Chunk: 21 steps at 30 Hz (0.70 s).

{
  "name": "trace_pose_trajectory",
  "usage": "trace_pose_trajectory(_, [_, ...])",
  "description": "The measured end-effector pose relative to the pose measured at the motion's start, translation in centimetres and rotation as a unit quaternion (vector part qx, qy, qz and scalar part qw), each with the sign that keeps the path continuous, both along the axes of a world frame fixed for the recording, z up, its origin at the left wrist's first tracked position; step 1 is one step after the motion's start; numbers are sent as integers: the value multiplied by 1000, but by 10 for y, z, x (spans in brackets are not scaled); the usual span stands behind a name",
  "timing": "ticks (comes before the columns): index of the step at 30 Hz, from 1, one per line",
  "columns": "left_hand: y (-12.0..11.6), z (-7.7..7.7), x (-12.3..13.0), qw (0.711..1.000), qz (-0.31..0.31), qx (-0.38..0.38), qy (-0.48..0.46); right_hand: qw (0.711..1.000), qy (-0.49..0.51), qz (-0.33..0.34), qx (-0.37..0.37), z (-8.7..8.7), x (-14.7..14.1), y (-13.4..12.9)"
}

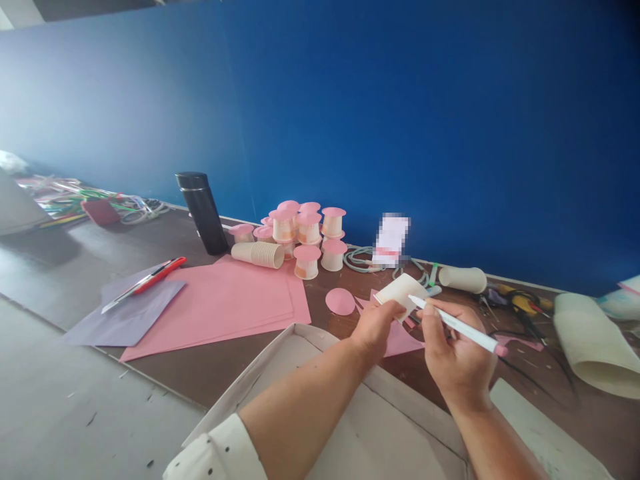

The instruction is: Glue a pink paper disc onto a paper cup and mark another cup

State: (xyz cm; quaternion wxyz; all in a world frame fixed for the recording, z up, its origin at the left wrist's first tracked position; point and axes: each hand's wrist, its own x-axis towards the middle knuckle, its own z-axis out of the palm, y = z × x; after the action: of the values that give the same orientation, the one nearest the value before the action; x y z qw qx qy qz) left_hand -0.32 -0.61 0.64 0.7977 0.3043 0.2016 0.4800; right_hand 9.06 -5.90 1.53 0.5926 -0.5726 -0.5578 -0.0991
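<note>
My left hand (376,327) grips a small white paper cup (397,291), tilted on its side, with the thumb along its near edge. In my right hand (457,360) is a white marker pen (467,332) with a pink end; its tip points at the cup's side, though I cannot tell if it touches. Just left of the cup lies a pink paper disc (341,301). Pink paper scraps (404,341) lie under the hands. Farther back stand several paper cups topped with pink discs (307,257), some stacked in two layers.
Nested paper cups (257,255) lie beside a black flask (203,213). Pink sheets (225,300) and a purple sheet (135,317) bear a red utility knife (150,281). A cardboard tray (270,350) sits under my forearms. Cables (363,259), a loose cup (463,279) and a paper roll (595,340) are rightward.
</note>
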Motion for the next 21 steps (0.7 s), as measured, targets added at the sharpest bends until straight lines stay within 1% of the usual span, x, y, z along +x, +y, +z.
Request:
trace_pose_trajectory(3, [1,1,1,998,-14,-33,-45,998,59,17,6,8,-3,-3])
trace_pose_trajectory(6, [3,1,1,994,1,-65,-83,995,99,12,13,15,-4,-3])
trace_pose_trajectory(9, [4,0,-1,989,9,-91,-119,982,186,-2,-15,13,0,2])
trace_pose_trajectory(12, [5,-1,-3,982,-18,-114,-150,948,316,12,-36,4,9,11])
trace_pose_trajectory(14, [4,0,-4,978,-52,-118,-162,912,403,55,-52,-3,15,18])
trace_pose_trajectory(16, [2,2,-5,975,-83,-113,-172,873,467,115,-77,-7,18,23])
trace_pose_trajectory(19, [-1,3,-7,969,-123,-112,-185,831,503,209,-110,-10,17,27])
trace_pose_trajectory(21, [-3,3,-8,964,-150,-113,-186,816,508,245,-124,-11,16,28])
